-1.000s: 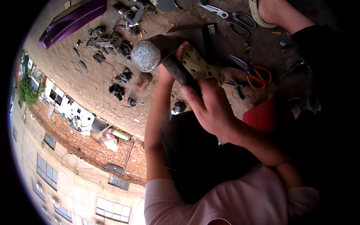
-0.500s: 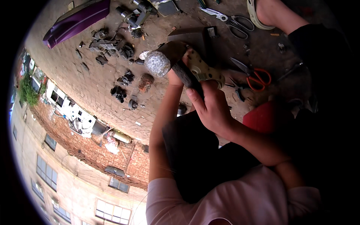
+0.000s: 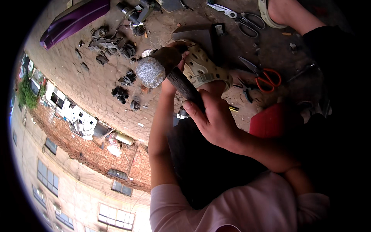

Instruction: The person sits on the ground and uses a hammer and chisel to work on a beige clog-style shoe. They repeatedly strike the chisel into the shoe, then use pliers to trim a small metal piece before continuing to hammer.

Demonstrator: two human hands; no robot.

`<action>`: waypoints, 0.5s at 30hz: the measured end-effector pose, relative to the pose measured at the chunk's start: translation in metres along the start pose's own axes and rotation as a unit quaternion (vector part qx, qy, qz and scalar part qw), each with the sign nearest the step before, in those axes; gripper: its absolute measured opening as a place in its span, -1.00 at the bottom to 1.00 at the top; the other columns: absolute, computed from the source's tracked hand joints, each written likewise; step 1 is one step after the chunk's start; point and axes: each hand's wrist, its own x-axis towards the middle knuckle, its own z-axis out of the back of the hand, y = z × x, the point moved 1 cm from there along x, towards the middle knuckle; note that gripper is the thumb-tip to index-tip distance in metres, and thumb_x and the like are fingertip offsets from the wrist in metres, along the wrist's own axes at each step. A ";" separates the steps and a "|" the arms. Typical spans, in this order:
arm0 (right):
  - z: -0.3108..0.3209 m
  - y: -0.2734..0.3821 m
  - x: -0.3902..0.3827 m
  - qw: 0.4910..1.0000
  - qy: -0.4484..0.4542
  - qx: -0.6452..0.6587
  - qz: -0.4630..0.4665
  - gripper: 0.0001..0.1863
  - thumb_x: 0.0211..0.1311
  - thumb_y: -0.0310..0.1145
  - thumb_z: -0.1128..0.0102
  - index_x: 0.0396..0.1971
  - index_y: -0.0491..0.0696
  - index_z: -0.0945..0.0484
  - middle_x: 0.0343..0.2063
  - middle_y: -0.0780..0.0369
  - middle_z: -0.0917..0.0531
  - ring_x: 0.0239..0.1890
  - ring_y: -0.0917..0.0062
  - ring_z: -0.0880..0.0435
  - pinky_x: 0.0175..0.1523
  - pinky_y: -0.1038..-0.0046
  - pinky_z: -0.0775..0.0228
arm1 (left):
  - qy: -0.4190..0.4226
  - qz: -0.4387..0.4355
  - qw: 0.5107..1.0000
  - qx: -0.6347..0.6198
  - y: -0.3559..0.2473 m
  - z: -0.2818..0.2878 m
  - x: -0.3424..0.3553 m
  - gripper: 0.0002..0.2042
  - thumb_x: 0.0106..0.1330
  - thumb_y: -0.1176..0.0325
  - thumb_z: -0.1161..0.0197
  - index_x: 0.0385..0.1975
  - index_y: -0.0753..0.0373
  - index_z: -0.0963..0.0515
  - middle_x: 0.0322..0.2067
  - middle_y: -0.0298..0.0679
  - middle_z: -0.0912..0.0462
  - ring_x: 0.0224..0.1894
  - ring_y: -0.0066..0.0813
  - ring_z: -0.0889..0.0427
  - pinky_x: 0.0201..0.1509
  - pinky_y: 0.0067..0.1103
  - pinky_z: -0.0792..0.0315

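My right hand (image 3: 220, 120) is closed round the dark handle of a sledgehammer (image 3: 154, 69). The hammer's thick head, with its bright worn face, is raised and points left. Behind that head is my left hand (image 3: 170, 83), mostly hidden. A few of its fingers show beside a dark piece, bent as if gripping; what they hold I cannot make out. A beige clog (image 3: 201, 67) on my foot is just right of the hammer head. Beyond the clog rests a dark block (image 3: 195, 34).
Dark metal parts (image 3: 110, 44) lie scattered on the brick ground at left, near a purple panel (image 3: 77, 21). On the right are orange-handled scissors (image 3: 266, 80), dark-handled shears (image 3: 249, 25), pliers (image 3: 246, 92) and a red object (image 3: 266, 120). Another clogged foot (image 3: 282, 13) is at upper right.
The hammer has shifted left and slightly down, now covering most of a rusty lump on the ground. My right hand has moved a little left with it, uncovering more of the clog.
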 end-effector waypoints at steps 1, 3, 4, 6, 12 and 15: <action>0.000 0.000 -0.001 1.000 0.003 0.002 0.003 -0.58 0.42 -0.15 -0.10 -0.42 -0.25 -0.38 -0.75 0.11 -0.42 -0.70 0.32 -0.45 -0.54 0.29 -0.26 | -0.004 -0.005 1.000 -0.004 0.000 -0.003 0.000 -0.78 0.25 0.43 -0.32 -0.13 0.27 -0.57 -0.23 -0.18 -0.64 -0.15 -0.31 -0.60 0.02 -0.46 -0.44; 0.000 -0.001 -0.001 1.000 0.007 -0.010 -0.005 -0.59 0.42 -0.15 -0.11 -0.41 -0.25 -0.39 -0.74 0.12 -0.43 -0.70 0.34 -0.46 -0.54 0.30 -0.26 | -0.011 -0.017 1.000 -0.012 0.000 -0.006 0.002 -0.78 0.24 0.43 -0.32 -0.13 0.26 -0.58 -0.25 -0.20 -0.64 -0.17 -0.33 -0.60 0.01 -0.46 -0.44; 0.000 -0.002 0.000 1.000 0.006 -0.012 -0.008 -0.59 0.42 -0.15 -0.11 -0.41 -0.25 -0.39 -0.74 0.13 -0.43 -0.70 0.35 -0.46 -0.54 0.31 -0.26 | -0.005 -0.016 1.000 -0.009 0.002 -0.006 0.003 -0.78 0.24 0.43 -0.32 -0.13 0.26 -0.58 -0.26 -0.21 -0.64 -0.18 -0.34 -0.60 0.00 -0.46 -0.44; 0.001 -0.002 0.001 1.000 0.001 -0.018 -0.005 -0.59 0.42 -0.15 -0.11 -0.41 -0.25 -0.39 -0.74 0.13 -0.43 -0.70 0.36 -0.46 -0.55 0.31 -0.26 | 0.007 -0.012 1.000 -0.002 0.006 -0.007 0.003 -0.78 0.24 0.44 -0.32 -0.13 0.25 -0.58 -0.26 -0.22 -0.64 -0.19 -0.36 -0.59 -0.01 -0.47 -0.43; 0.000 -0.003 0.003 1.000 -0.004 -0.016 0.007 -0.59 0.42 -0.15 -0.12 -0.41 -0.24 -0.39 -0.74 0.15 -0.42 -0.71 0.38 -0.44 -0.55 0.32 -0.25 | -0.030 -0.008 1.000 -0.004 0.009 -0.009 0.001 -0.79 0.24 0.44 -0.32 -0.14 0.23 -0.58 -0.28 -0.24 -0.63 -0.22 -0.41 -0.57 -0.04 -0.48 -0.43; 0.000 -0.004 0.004 1.000 -0.004 -0.016 0.008 -0.59 0.42 -0.15 -0.12 -0.42 -0.24 -0.39 -0.74 0.16 -0.42 -0.71 0.38 -0.43 -0.55 0.33 -0.24 | -0.018 -0.008 1.000 0.014 0.012 -0.007 0.001 -0.79 0.24 0.44 -0.32 -0.14 0.23 -0.58 -0.29 -0.24 -0.63 -0.23 -0.41 -0.58 -0.06 -0.49 -0.43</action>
